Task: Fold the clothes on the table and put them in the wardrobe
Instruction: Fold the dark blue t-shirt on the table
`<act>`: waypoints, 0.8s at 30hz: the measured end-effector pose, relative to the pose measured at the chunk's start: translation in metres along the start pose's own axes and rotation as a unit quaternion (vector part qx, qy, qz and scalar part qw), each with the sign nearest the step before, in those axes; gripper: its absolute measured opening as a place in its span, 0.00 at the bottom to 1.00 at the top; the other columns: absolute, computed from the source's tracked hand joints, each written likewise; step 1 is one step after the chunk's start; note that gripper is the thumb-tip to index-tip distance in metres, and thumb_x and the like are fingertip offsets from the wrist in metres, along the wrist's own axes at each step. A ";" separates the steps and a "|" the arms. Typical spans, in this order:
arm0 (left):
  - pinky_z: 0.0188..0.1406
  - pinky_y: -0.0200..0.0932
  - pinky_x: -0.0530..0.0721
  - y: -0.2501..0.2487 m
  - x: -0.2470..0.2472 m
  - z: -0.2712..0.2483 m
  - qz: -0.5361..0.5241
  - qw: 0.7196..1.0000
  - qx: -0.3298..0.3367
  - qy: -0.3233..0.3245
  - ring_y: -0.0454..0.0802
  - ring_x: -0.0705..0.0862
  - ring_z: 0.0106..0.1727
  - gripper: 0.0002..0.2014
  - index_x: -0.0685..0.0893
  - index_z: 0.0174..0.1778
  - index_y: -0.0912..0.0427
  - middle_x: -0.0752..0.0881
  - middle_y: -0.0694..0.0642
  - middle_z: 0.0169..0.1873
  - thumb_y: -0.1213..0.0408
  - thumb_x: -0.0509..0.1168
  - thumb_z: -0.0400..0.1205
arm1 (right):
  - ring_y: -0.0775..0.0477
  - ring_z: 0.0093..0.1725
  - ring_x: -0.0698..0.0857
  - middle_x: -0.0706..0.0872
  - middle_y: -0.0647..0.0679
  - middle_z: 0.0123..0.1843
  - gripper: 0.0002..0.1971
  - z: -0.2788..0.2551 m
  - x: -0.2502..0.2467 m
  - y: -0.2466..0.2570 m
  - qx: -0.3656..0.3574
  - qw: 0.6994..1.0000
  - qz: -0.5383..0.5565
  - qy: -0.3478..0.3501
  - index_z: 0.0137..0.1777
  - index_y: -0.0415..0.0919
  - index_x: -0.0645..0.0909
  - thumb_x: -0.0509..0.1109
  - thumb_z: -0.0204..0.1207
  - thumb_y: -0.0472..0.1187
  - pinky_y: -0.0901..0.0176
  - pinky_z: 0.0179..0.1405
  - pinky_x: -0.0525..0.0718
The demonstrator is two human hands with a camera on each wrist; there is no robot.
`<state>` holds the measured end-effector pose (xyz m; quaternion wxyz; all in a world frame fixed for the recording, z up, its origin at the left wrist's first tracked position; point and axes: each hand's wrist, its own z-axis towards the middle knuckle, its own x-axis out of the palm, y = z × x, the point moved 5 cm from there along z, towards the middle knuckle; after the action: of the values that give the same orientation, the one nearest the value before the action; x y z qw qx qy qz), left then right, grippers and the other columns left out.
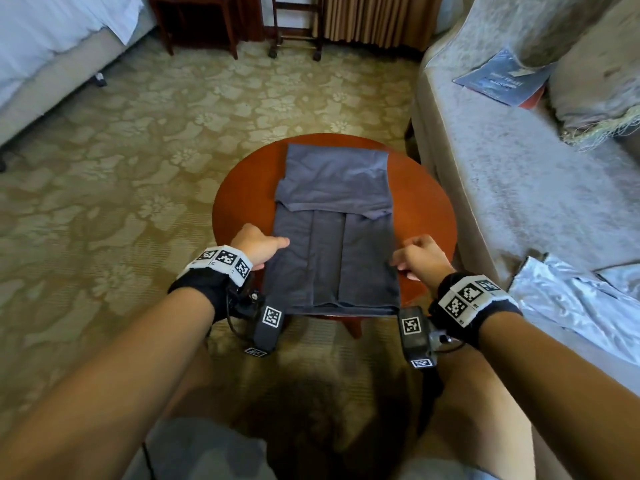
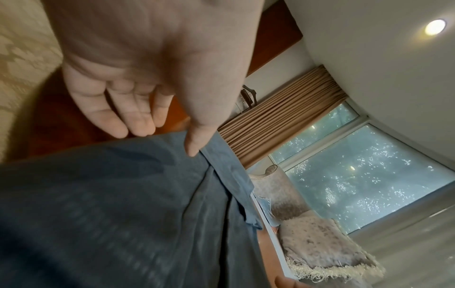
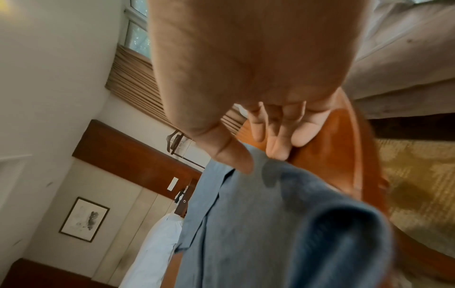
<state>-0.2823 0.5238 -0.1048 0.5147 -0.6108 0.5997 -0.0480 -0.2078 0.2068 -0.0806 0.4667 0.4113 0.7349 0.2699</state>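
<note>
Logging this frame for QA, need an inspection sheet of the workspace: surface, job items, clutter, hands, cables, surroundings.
Surface: round wooden table, mostly covered by the garment.
Job's things: grey shirt, part-folded, sides turned in, far end folded toward the person, near edge overhanging the table.
Clutter: nothing seen on the table.
Hands: left hand pinches the shirt's left edge, thumb on top; right hand at the right edge, thumb on the cloth, fingers curled.
Cables: black lead by the left wrist camera.
Surroundings: sofa with a booklet and silvery cloth; bed; patterned carpet.
</note>
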 end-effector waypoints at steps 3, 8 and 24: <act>0.31 0.41 0.85 0.017 0.002 -0.021 -0.004 1.000 0.003 -0.010 0.58 0.85 0.53 0.30 0.81 0.62 0.68 0.84 0.62 0.57 0.51 0.77 0.71 | 0.45 0.35 0.84 0.84 0.48 0.38 0.21 -0.025 0.006 -0.013 -0.056 0.998 0.003 0.032 0.64 0.40 0.75 0.62 0.72 0.26 0.52 0.35 0.81; 0.63 0.54 0.83 0.019 0.004 -0.049 0.033 0.997 0.069 -0.005 0.63 0.82 0.61 0.23 0.73 0.66 0.68 0.81 0.64 0.61 0.73 0.65 0.75 | 0.49 0.70 0.71 0.68 0.47 0.69 0.44 -0.055 0.012 -0.025 -0.164 0.974 -0.098 0.122 0.80 0.55 0.68 0.62 0.65 0.20 0.61 0.56 0.82; 0.65 0.33 0.68 0.028 -0.006 -0.078 0.133 0.946 0.287 0.072 0.45 0.76 0.62 0.28 0.90 0.49 0.48 0.74 0.48 0.61 0.88 0.68 0.68 | 0.48 0.80 0.67 0.64 0.48 0.80 0.30 -0.061 0.007 -0.021 -0.199 0.944 -0.207 0.163 0.64 0.48 0.87 0.71 0.70 0.17 0.66 0.75 0.67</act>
<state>-0.3559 0.4911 -0.0838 0.6256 -0.3466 0.6717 -0.1930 -0.2726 0.2011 -0.0746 0.4587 0.0993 0.8010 0.3717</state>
